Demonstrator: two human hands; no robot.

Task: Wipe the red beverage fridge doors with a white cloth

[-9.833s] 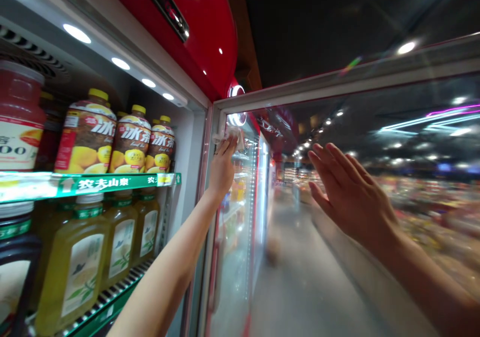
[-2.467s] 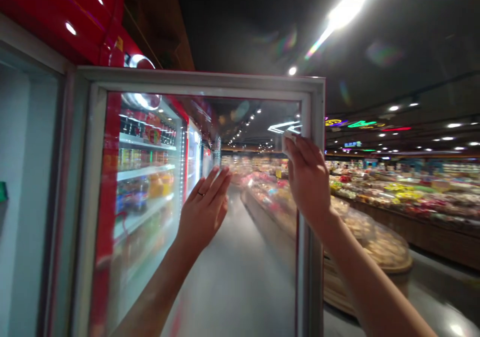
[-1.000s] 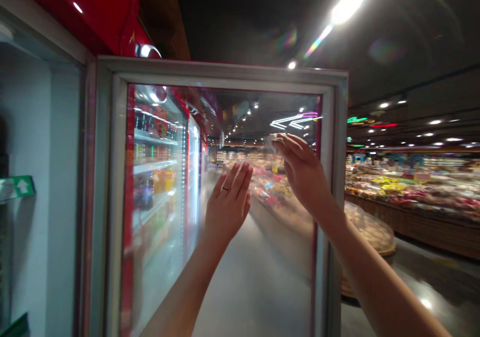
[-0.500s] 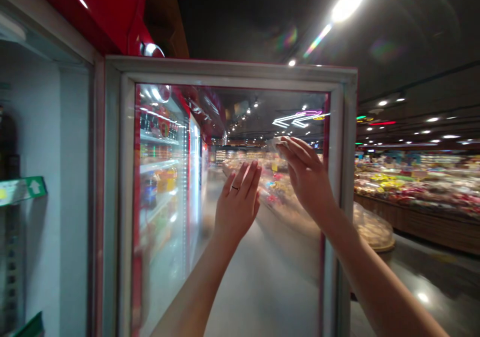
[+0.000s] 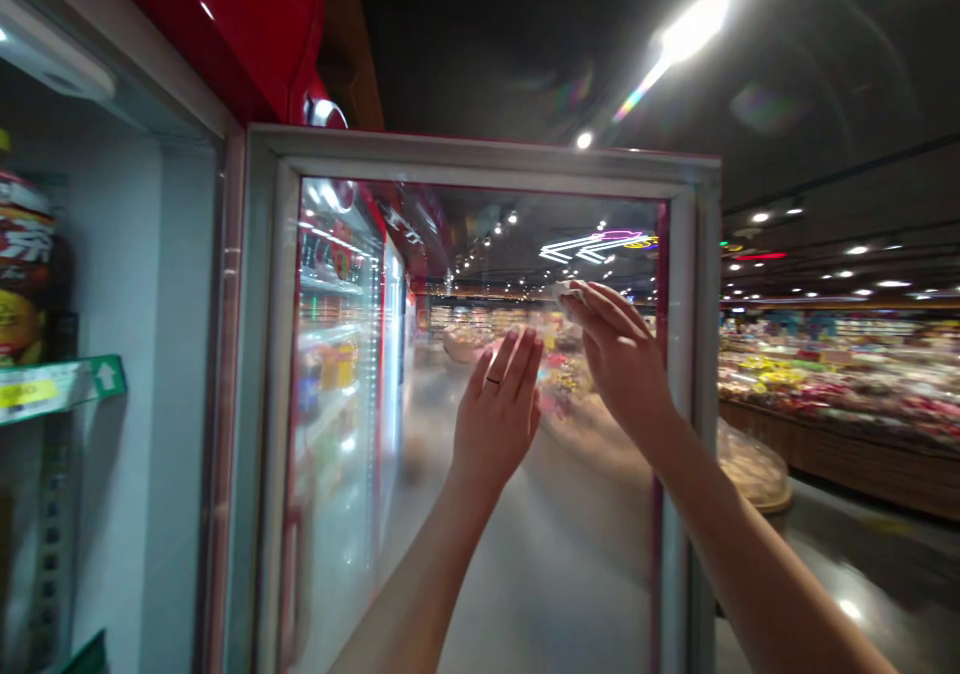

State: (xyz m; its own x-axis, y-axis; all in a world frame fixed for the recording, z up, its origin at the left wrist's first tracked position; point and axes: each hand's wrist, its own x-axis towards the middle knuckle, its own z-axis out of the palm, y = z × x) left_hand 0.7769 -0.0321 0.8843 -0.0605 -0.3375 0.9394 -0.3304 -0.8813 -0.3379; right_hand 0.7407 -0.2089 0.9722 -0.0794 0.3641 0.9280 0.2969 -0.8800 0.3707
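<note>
An open glass fridge door (image 5: 480, 159) with a grey frame stands in front of me. My left hand (image 5: 499, 409) lies flat against the glass, fingers stretched out, a ring on one finger. My right hand (image 5: 622, 364) presses a small white cloth (image 5: 564, 291) onto the glass near the door's upper right, its fingers laid over the cloth.
The fridge interior is at the left, with a bottle (image 5: 22, 274) on a shelf bearing a green price strip (image 5: 67, 384). A red fridge top (image 5: 247, 24) is above. Beyond the door lies a shop aisle and food display counters (image 5: 825, 394) at the right.
The view has shifted so the door sits further right. Both hands stay on the glass; the right hand with the cloth has slid slightly down and left from the door's right edge.
</note>
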